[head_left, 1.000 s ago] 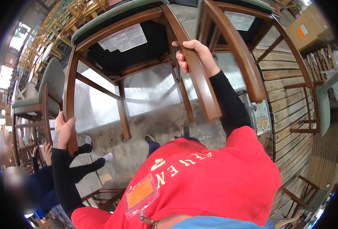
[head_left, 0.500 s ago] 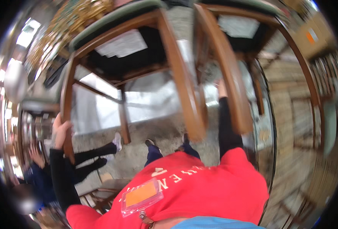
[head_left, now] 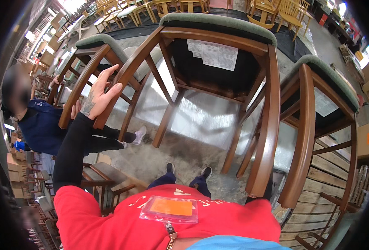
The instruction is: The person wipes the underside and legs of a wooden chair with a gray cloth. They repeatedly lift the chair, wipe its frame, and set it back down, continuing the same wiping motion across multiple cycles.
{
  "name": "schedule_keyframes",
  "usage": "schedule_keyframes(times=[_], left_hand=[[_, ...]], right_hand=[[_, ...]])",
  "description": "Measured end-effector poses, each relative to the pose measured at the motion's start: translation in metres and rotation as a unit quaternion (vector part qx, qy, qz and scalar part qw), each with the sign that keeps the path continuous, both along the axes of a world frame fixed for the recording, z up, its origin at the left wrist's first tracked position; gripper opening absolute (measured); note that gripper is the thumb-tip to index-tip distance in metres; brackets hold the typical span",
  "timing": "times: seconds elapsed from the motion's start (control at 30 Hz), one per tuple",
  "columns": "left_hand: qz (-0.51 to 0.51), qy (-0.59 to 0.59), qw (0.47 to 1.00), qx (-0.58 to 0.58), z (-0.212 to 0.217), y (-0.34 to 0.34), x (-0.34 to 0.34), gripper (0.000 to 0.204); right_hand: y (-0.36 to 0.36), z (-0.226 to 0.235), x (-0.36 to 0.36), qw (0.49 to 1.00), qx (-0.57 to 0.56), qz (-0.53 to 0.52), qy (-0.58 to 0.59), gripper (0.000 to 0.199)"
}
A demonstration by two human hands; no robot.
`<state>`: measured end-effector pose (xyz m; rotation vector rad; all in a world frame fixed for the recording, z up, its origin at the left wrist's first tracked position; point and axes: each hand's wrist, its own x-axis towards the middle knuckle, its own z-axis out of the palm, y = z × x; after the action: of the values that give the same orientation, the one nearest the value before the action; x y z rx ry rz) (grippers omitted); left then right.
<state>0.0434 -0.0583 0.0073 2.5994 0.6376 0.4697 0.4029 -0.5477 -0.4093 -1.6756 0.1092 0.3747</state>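
In front of me, a brown wooden chair (head_left: 267, 133) with a green-grey padded seat is tilted, showing its black underside and attached paper sheets. My left hand (head_left: 97, 98) is against its left wooden side, thumb and fingers spread. Close beside that hand is a similar chair (head_left: 81, 89) at the left. A third matching chair (head_left: 303, 137) is tilted at the right. My right hand is hidden; only a little of its dark sleeve shows behind the middle chair's right side. Small fingertips beside the left chair's wood cannot be clearly assigned.
At the left, a person in dark blue (head_left: 42, 127) has a hand near the left chair. More stacked chairs (head_left: 105, 173) stand at lower left, wooden slats (head_left: 318, 208) lie at right, and light wooden chairs (head_left: 293, 16) stand far back.
My view has shifted, and the two chairs ahead appear farther right. Another chair now shows at the left. My left hand has gone from wrapped round a chair leg to spread fingers.
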Motion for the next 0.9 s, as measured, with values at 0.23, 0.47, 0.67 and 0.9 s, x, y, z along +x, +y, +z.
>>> schedule_keyframes(times=[0.23,0.47,0.67,0.9], left_hand=[[-0.056,-0.095,0.993,-0.039,-0.005,0.006,0.0,0.049],[-0.17,-0.094,0.971,-0.141,-0.012,0.023,-0.022,0.053],[-0.23,-0.069,0.96,-0.141,-0.01,0.017,-0.019,0.057],[-0.215,-0.034,0.964,-0.155,-0.004,0.019,-0.016,0.061]], right_hand=[[0.07,0.065,-0.218,0.95,0.231,0.011,0.212,0.039],[0.286,0.263,-0.144,0.882,0.353,-0.143,-0.276,0.059],[0.322,0.313,-0.023,0.717,-0.195,-0.267,-0.613,0.065],[0.492,0.274,-0.064,0.702,-0.144,-0.003,-0.698,0.067]])
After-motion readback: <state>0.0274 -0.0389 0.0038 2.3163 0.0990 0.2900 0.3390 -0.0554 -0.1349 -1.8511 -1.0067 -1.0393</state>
